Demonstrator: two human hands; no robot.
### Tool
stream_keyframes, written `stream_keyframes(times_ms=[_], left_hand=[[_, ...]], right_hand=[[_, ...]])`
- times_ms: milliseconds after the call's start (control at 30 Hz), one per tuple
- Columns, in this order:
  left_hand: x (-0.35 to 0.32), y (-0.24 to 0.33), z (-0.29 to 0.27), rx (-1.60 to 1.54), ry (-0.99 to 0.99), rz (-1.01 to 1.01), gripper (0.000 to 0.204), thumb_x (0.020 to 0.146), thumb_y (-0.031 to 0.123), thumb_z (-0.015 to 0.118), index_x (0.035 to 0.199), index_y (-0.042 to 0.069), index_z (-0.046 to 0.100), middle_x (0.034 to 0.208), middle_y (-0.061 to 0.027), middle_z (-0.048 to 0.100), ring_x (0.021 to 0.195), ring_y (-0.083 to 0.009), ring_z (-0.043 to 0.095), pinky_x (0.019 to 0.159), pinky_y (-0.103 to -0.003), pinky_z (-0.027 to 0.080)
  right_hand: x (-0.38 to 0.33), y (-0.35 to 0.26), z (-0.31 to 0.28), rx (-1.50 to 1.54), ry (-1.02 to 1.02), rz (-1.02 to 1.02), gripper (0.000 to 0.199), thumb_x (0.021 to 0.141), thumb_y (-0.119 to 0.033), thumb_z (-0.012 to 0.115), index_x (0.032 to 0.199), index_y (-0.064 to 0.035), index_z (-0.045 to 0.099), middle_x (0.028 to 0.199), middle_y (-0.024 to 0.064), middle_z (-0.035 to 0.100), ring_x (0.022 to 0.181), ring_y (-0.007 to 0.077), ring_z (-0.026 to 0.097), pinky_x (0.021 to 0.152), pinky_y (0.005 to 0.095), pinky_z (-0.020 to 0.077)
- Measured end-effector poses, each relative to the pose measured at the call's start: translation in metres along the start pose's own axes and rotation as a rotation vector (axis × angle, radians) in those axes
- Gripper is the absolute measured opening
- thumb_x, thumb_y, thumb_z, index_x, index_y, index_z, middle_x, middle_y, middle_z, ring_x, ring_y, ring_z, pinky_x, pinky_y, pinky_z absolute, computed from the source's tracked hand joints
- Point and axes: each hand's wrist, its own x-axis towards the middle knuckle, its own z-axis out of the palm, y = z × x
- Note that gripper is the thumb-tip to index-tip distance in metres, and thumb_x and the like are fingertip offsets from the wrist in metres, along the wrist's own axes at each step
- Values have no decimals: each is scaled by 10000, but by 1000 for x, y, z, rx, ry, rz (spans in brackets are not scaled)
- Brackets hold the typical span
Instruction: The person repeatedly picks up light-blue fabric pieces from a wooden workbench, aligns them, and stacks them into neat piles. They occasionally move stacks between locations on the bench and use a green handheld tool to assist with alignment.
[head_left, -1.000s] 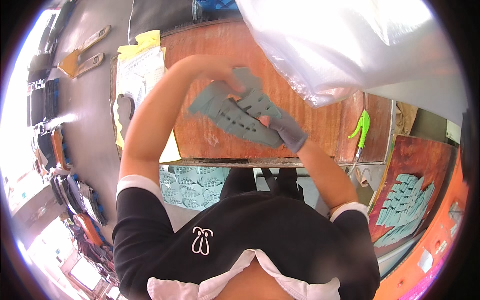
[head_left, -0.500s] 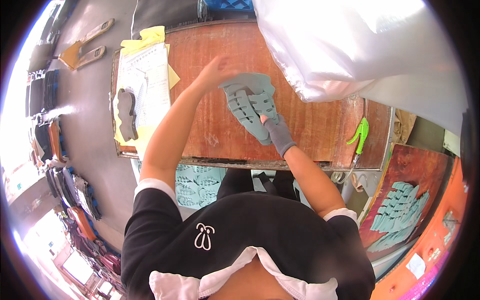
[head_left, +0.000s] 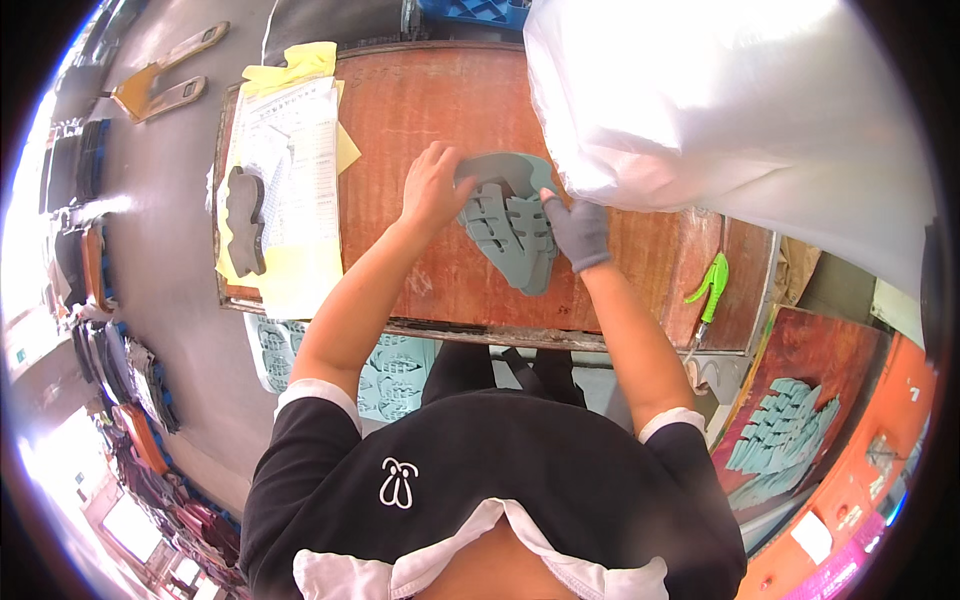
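A big white plastic bag fills the upper right and bulges over the far right part of the reddish-brown table; what it holds cannot be made out through the glare. On the table's left side lies a stack of printed paper sheets over yellow sheets, with a dark grey sole-shaped cutout resting on them. To the lower right, a tilted brown board carries a pile of grey-green cutouts. A bright green tool lies near the table's right edge.

At the middle of the table, just beside the bag, lies a grey-green foam piece with slotted cutouts, flat on the wood. The bare left hand comes in from the lower left, arm stretched forward, palm down, its fingers spread and pressing on the piece's upper left edge. The right hand, in a grey glove, rests on the piece's right edge, fingers bent and closed against it, touching the bag's underside.
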Motion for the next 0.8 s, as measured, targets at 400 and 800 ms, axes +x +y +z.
stream_keyframes(times_ms=[400, 800], left_hand=[[-10, 7, -23, -428, -310, -336, 230, 819, 158, 696, 975, 0, 633, 843, -58, 656, 802, -118, 588, 743, -284, 479], [-51, 12, -11, -17, -194, 439, 175, 731, 7, 650, 892, 64, 608, 1032, -71, 630, 959, -281, 585, 842, -389, 446]], right_hand=[[23, 20, -5, 15, -214, 36, 229, 875, -186, 630, 1064, -57, 629, 1278, 81, 550, 1129, 186, 528, 939, 334, 435], [71, -39, -19, -403, -530, 136, 469, 827, -289, 677, 1224, -68, 560, 1163, 111, 590, 1060, 252, 559, 909, 379, 441]])
